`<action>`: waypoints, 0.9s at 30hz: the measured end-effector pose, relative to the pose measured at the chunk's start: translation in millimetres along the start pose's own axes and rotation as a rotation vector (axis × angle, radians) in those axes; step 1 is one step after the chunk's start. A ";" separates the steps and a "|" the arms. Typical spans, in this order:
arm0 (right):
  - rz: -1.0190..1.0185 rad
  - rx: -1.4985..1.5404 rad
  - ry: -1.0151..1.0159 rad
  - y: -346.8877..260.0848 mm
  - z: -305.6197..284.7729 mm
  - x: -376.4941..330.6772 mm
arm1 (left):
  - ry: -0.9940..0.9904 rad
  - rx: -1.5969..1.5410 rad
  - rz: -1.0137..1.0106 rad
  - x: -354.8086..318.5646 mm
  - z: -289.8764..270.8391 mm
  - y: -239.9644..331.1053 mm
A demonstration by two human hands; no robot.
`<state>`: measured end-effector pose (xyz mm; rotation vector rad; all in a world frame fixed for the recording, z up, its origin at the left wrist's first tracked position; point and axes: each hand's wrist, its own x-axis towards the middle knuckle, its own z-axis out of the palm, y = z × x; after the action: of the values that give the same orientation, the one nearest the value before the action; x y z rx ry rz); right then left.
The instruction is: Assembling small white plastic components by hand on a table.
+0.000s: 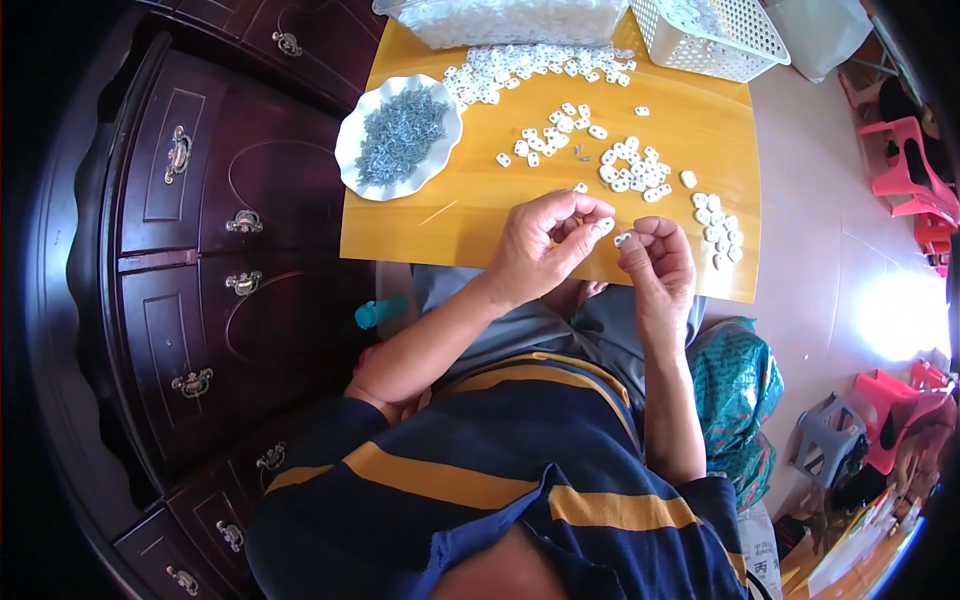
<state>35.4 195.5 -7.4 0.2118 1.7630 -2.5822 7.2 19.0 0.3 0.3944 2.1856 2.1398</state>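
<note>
Over the near edge of the table, my left hand point(545, 245) pinches a small white oval plastic piece point(605, 226) between thumb and fingertips. Close beside it, my right hand point(662, 265) grips another small white piece point(622, 240) with dark spots on it; whether a screw sits in it is too small to tell. Beyond my hands lie loose clusters of similar white two-holed pieces point(635, 168), with a few tiny grey screws point(580, 152) among them. More white pieces point(718, 230) form a group to the right of my right hand.
A scalloped white dish point(349, 150) heaped with grey screws stands at the table's left. At the far side are a clear bin point(510, 25) and a white perforated basket point(745, 55). A thin stick point(438, 213) lies near the dish. Dark drawers point(200, 250) flank the left.
</note>
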 end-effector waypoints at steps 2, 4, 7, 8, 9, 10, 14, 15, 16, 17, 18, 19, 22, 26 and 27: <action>0.002 -0.049 -0.048 1.1 1.6 -0.2 | 0.008 0.028 0.020 1.0 -2.2 0.3; 0.011 -0.067 -0.052 0.7 1.8 -0.3 | 0.015 0.056 0.040 2.2 -2.9 1.7; 0.020 -0.084 -0.065 1.5 1.3 -0.2 | 0.022 0.077 0.018 3.5 -3.2 3.2; 0.020 -0.084 -0.074 1.9 0.9 -0.3 | 0.019 0.083 0.040 3.5 -3.2 2.4; 0.020 -0.084 -0.074 2.0 0.8 -0.4 | 0.016 0.089 0.063 3.3 -3.0 2.0; 0.020 -0.092 -0.075 2.2 0.6 -0.3 | 0.016 0.089 0.063 3.3 -2.6 2.3; 0.032 -0.103 -0.076 1.5 0.9 -1.2 | 0.019 0.075 0.041 3.1 -0.5 5.8; 0.032 -0.102 -0.076 2.1 0.9 -1.4 | 0.019 0.068 0.027 3.0 -0.1 6.3; 0.026 -0.100 -0.076 3.0 0.8 -1.5 | 0.019 0.068 0.027 2.8 -0.1 5.6; 0.020 -0.098 -0.077 3.6 0.8 -1.8 | 0.019 0.062 0.024 2.6 -0.2 4.2; 0.020 -0.098 -0.077 3.7 1.2 -2.0 | 0.019 0.056 0.021 2.4 -0.3 2.8; 0.022 -0.096 -0.075 3.4 1.7 -2.4 | 0.019 0.056 0.020 2.1 -0.3 1.5; 0.033 -0.100 -0.070 3.3 0.8 -3.0 | 0.013 0.054 0.025 0.9 0.1 -1.5; 0.046 -0.107 -0.064 3.0 0.7 -3.5 | 0.014 0.033 0.020 0.6 0.8 -2.6; 0.046 -0.107 -0.063 3.3 0.4 -3.4 | 0.014 0.026 0.014 0.6 0.9 -2.8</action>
<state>39.0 193.6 -9.9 0.1655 1.8452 -2.4269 6.4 20.0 -2.5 0.3987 2.2268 2.1294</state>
